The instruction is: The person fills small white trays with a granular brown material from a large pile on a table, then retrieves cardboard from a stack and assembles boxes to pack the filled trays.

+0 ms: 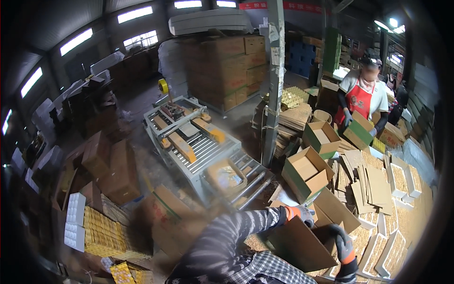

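A cardboard carton (301,245) with raised flaps stands right before me at the lower right. My left hand (303,214), in a grey and orange work glove, grips the carton's far upper edge. On the carton's right side, my right hand (342,241), gloved alike, bends its fingers over the rim; its fingertips are partly hidden. Just beyond stands an open green and brown carton (308,172). Cardboard sheets (374,190) lie in a loose pile to the right, next to white foam trays (386,248) and a spread of tan, grainy filling (408,220).
A roller conveyor with a carton-sealing machine (191,135) stands left of a steel post (275,81). A co-worker (365,92) in a red apron handles a carton (358,131). Stacked yellow egg trays (106,230) are at the lower left, and a carton stack (227,67) stands behind.
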`<state>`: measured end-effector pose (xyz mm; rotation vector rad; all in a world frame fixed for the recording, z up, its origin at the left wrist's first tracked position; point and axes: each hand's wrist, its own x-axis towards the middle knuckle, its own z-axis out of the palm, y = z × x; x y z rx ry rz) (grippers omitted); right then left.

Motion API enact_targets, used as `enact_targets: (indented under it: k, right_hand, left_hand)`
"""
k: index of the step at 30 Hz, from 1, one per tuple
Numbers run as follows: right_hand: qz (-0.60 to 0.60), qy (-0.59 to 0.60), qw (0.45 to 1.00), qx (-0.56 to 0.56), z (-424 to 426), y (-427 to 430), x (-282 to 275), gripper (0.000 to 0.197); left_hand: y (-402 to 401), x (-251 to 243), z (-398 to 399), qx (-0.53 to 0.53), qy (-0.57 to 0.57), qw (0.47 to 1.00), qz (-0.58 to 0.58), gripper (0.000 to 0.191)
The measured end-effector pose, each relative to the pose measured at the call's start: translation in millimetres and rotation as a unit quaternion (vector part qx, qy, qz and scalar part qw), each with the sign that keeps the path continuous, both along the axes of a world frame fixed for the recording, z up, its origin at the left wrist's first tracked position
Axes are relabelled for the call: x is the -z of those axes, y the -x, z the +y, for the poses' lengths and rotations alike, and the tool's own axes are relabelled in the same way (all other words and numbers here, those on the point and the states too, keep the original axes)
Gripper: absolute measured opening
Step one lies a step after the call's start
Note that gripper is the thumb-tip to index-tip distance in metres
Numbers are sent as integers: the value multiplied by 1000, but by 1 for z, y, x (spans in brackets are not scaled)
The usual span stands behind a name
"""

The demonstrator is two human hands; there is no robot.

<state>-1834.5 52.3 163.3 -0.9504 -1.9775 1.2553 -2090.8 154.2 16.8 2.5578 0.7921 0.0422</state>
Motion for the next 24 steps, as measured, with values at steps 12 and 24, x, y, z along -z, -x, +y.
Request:
enact_targets:
  k: [12,24]
  right_hand:
    - [-17,-140,974,178,-3,-36,87,68]
    - [-108,193,933,284,-69,-60,245,50]
  left_hand:
    - [83,38,-52,-328,283,622,-653,51]
    - [-18,-54,-90,-84,95,990,60,54]
